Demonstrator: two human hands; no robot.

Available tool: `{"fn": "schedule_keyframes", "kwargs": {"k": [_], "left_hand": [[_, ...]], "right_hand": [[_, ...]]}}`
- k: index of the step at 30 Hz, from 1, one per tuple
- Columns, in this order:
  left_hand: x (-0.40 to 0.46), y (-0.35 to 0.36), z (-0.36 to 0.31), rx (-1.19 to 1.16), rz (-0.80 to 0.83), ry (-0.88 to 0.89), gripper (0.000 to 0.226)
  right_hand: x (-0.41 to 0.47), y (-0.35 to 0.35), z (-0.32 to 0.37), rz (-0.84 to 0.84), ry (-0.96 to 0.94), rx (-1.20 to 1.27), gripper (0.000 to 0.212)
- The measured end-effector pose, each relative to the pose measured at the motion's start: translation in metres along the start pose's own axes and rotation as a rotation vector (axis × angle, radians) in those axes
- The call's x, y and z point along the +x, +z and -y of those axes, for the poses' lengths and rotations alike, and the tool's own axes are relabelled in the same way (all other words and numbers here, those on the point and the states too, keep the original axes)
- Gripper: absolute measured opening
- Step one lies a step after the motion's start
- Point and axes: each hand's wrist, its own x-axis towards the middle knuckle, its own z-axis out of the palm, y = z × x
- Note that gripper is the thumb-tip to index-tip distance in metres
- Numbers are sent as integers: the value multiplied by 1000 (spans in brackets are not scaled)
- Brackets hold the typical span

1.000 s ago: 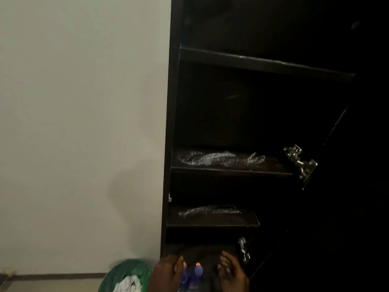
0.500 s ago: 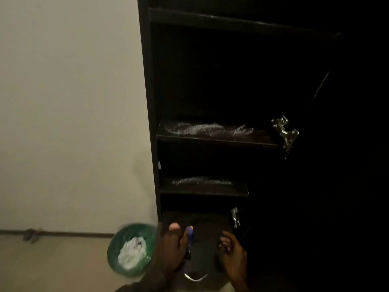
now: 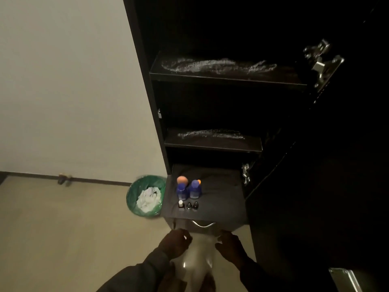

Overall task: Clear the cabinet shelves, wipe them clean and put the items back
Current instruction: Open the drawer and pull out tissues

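The dark cabinet stands open. Its upper shelf [image 3: 227, 79] and lower shelf [image 3: 212, 146] each carry a streak of white foam and nothing else. On the bottom ledge [image 3: 223, 199] stand two blue bottles [image 3: 182, 191] [image 3: 195, 189], an orange ball-shaped item [image 3: 182, 179], a small white-capped bottle [image 3: 180, 204] and two small dark items [image 3: 192, 205]. My left hand [image 3: 176, 243] and my right hand [image 3: 229, 245] hang below the ledge, apart from the items, either side of a pale glossy shape [image 3: 196, 260]. The left fingers look curled; whether they hold anything is unclear.
A green-lined bin [image 3: 145, 196] with white crumpled paper stands on the floor left of the cabinet. A metal handle [image 3: 203, 224] sits under the ledge. Door hinges [image 3: 322, 62] [image 3: 245, 173] jut out on the right. A shiny flat object [image 3: 345, 279] lies at the bottom right.
Both hands let go of the blue bottles on the bottom ledge and drew back towards me. My view tilted down, bringing the ledge, floor and bin into sight.
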Motion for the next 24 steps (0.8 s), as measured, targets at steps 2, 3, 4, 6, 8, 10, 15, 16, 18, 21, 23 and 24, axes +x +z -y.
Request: {"fn": "schedule_keyframes", "kwargs": {"k": [2,3,4,6,8,10,15,16,18,21,23,24], "left_hand": [[3,15,10,-82,170,-70,20],[6,21,14,-126,225,-99,21],[9,26,20,-154,254,-122,22],[20,32,28,-174,273,-143,24],[39,40,35,-106,226,-92,27],[53,40,34,-48,140,-38,33],[89,36,31,41,26,44,47],[93,37,32,59,58,57,50],[100,40,33,129,112,108,56],[108,43,34,197,148,157,57],[115,45,35,212,169,155,57],[118,47,36,219,174,153,58]], "right_hand": [[6,10,-5,81,12,-27,44],[10,14,-5,103,10,-40,49],[14,19,-6,116,21,-40,54],[25,27,-6,125,37,-20,62],[43,36,-9,126,35,-62,69],[58,40,-10,105,8,-141,74],[94,55,-13,106,-57,-268,77],[99,60,-16,116,-62,-294,77],[105,69,-20,127,-81,-324,77],[109,79,-23,121,-113,-354,78],[113,85,-24,113,-125,-381,76],[114,88,-25,106,-123,-387,75]]}}
